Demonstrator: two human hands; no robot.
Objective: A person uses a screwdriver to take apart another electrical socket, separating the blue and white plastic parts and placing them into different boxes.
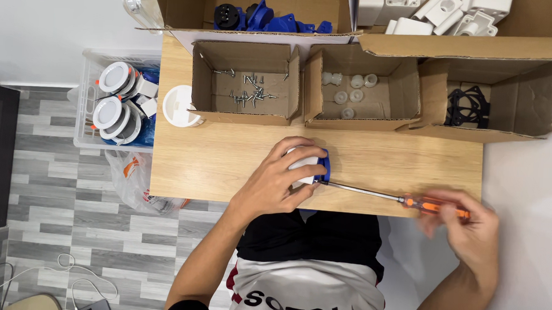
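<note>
My left hand (278, 183) grips a white and blue plastic part (311, 164) and presses it onto the wooden table (226, 153) near its front edge. My right hand (468, 228) holds the orange handle of a screwdriver (404, 199) out past the table's right front corner. The long metal shaft runs leftward, and its tip meets the side of the part beside my left thumb. The hand and handle look blurred.
Behind the part stand open cardboard boxes: screws (247, 95), small clear caps (350, 90), black gaskets (467, 107). Farther back are boxes of blue parts (263, 18) and white housings (437, 13). A white round part (179, 106) sits at the table's left; a bin of round lamps (120, 105) stands beside it.
</note>
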